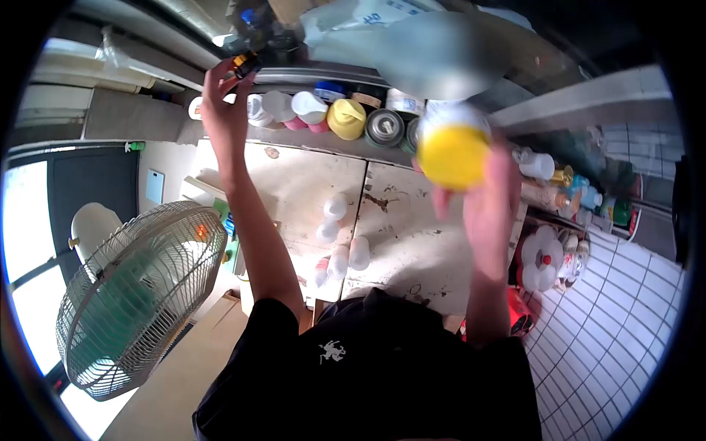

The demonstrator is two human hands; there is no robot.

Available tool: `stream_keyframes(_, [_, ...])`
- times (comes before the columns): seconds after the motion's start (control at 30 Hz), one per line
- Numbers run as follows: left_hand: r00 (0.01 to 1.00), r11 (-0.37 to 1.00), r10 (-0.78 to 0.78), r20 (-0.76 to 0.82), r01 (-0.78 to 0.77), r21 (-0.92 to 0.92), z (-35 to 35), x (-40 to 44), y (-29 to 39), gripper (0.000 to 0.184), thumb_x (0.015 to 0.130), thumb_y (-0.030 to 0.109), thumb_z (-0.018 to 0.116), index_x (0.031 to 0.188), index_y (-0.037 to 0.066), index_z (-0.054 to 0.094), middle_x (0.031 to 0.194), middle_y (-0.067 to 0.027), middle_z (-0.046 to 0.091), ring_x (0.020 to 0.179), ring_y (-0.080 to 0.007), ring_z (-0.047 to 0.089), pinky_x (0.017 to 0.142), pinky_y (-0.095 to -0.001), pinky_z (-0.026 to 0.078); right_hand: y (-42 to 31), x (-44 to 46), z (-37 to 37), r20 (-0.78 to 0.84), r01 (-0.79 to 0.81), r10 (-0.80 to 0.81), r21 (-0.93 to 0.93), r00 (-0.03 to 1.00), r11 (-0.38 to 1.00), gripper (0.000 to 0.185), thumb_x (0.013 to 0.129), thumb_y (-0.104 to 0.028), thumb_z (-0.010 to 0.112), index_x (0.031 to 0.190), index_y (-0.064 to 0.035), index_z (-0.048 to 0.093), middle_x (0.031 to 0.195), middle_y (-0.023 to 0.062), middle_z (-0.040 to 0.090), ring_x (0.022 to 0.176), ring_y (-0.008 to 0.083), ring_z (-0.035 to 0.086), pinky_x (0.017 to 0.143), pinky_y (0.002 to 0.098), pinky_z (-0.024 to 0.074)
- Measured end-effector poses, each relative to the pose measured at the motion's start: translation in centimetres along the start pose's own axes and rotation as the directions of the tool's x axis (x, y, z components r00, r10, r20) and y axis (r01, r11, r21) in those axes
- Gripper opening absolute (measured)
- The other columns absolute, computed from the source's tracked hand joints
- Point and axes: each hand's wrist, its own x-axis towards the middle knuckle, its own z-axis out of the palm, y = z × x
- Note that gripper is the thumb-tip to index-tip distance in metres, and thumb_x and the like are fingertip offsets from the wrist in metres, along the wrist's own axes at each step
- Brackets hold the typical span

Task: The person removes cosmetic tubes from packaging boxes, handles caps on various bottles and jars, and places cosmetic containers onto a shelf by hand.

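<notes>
My left hand (224, 92) is raised at the upper left, its fingers closed round a small black and orange object (246, 64) near the shelf edge. At the upper right, my right hand (489, 180) grips a container with a yellow end (454, 156); both are blurred by motion. Between my hands, a row of bottles and cans lines the back ledge, among them a yellow bottle (346, 119) and a metal-topped can (384, 128). Several small whitish bottles (338, 261) stand on the worn white tabletop (401, 220) below.
A caged fan (143, 298) stands at the left. Plastic bags (360, 26) lie on the upper shelf. More bottles (539, 165) line the right side, above a white flower-shaped item (542, 257). White tiles (603, 316) cover the lower right.
</notes>
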Motion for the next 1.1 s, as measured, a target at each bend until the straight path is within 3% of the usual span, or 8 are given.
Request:
stream_keyframes(0.1, [1.0,0.999,0.0,-0.022,-0.001,-0.037,0.2,-0.6,0.3,0.037,0.09,0.01,0.078,0.124,0.004,0.064,0.116,-0.01,0.071,0.103,-0.0213,0.071,0.087,-0.0331,0.056,-1.7,8.1,4.9,0.159,0.218,-0.17,-0.367,0.973,0.904,0.043,0.097,-0.044,0.069,0.11,-0.004,0.06,0.078,0.0104,0.072,0.064,0.0229,0.072,0.054,0.0319,0.0535])
stream_keyframes(0.17, [0.997,0.996,-0.022,-0.068,0.016,-0.085,0.4,-1.4,1.5,0.036,0.091,0.006,0.076,0.125,0.002,0.061,0.116,-0.0109,0.07,0.103,-0.0211,0.071,0.088,-0.0324,0.055,-0.2,13.1,7.0,0.406,0.514,-0.316,-0.688,0.857,0.512,0.043,0.093,-0.05,0.071,0.095,-0.0071,0.063,0.065,0.0112,0.068,0.06,0.0287,0.071,0.058,0.0386,0.055])
stream_keyframes(0.23, [0.987,0.988,-0.044,-0.152,0.02,-0.155,1.0,-2.1,1.3,0.037,0.092,0.005,0.075,0.125,0.002,0.06,0.114,-0.0107,0.07,0.102,-0.0208,0.07,0.088,-0.032,0.054,0.8,15.3,9.6,0.519,0.57,-0.238,-0.774,0.821,0.275,0.05,0.089,-0.054,0.072,0.088,-0.0045,0.067,0.065,0.0144,0.068,0.065,0.0344,0.071,0.062,0.0438,0.0567])
stream_keyframes(0.4, [0.962,0.968,-0.155,-0.226,0.102,-0.228,1.3,-3.8,1.9,0.037,0.092,0.0,0.073,0.126,-0.003,0.057,0.12,-0.0112,0.066,0.103,-0.0198,0.068,0.089,-0.0317,0.054,5.6,18.1,12.8,0.672,0.675,-0.076,-0.726,0.737,0.131,0.048,0.089,-0.045,0.074,0.091,0.0021,0.065,0.073,0.0196,0.069,0.071,0.0398,0.071,0.069,0.049,0.0571])
stream_keyframes(0.63, [0.983,0.986,-0.082,-0.162,0.056,-0.159,1.2,-3.8,0.1,0.036,0.094,0.0,0.07,0.128,0.0,0.06,0.12,-0.013,0.064,0.108,-0.0244,0.069,0.09,-0.0344,0.056,7.5,18.5,13.6,0.663,0.663,-0.03,-0.747,0.748,0.049,0.031,0.094,-0.028,0.07,0.096,0.002,0.063,0.075,0.0196,0.069,0.075,0.042,0.071,0.067,0.0494,0.0569])
stream_keyframes(0.7, [0.99,0.993,-0.076,-0.117,0.065,-0.095,0.5,-3.0,-0.4,0.036,0.093,0.001,0.07,0.128,0.001,0.061,0.12,-0.0135,0.064,0.108,-0.0255,0.07,0.089,-0.0348,0.056,6.6,18.2,12.8,0.592,0.583,-0.017,-0.787,0.805,0.201,0.013,0.086,-0.009,0.066,0.092,0.0024,0.068,0.092,0.0218,0.073,0.082,0.039,0.074,0.071,0.0447,0.0601])
stream_keyframes(0.93, [0.997,0.997,-0.058,0.042,0.056,0.046,0.0,-0.9,-2.3,0.038,0.09,0.003,0.075,0.126,0.005,0.066,0.119,-0.0098,0.067,0.104,-0.0225,0.072,0.088,-0.0333,0.057,9.2,18.8,11.8,0.72,0.668,-0.012,-0.637,0.694,0.383,0.018,0.098,-0.015,0.06,0.109,-0.0032,0.068,0.09,0.0187,0.073,0.088,0.0392,0.07,0.081,0.0467,0.0548])
stream_keyframes(1.1, [0.993,0.992,-0.096,0.07,0.09,0.085,0.4,-1.2,-2.6,0.037,0.09,0.005,0.076,0.126,0.005,0.066,0.119,-0.0096,0.066,0.104,-0.0227,0.072,0.09,-0.0342,0.057,9.8,19.8,12.7,0.66,0.511,0.197,-0.708,0.725,0.488,0.025,0.101,-0.022,0.058,0.116,-0.0055,0.069,0.095,0.0183,0.073,0.09,0.0392,0.07,0.082,0.0459,0.0543])
